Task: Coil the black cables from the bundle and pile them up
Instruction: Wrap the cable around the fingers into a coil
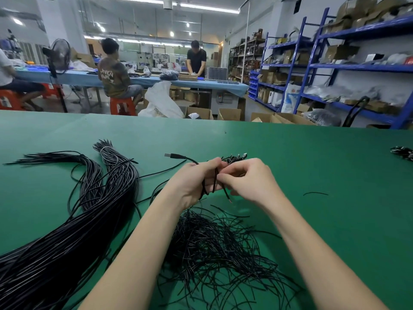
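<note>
Fingers (206,173) of left hand (192,182) curled round coiled black cable (215,180), right hand (248,180) pinching its end, bundle (67,238) on green table (312,166)

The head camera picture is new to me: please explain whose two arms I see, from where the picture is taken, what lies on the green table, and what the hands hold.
There is no machine here. A person wears a wide-angle camera on the head, so it looks forward and down at that person's own bare arms.

On the green table lies a long bundle of black cables at the left, tied with a pale band near its far end. In front of the person is a loose heap of thin black wires.

The left hand has one black cable looped around its fingers; this cable's USB plug sticks out to the far left. The right hand pinches the cable's other end. Behind the hands lie small coiled cables.

Other workers sit at a blue bench behind.
</note>
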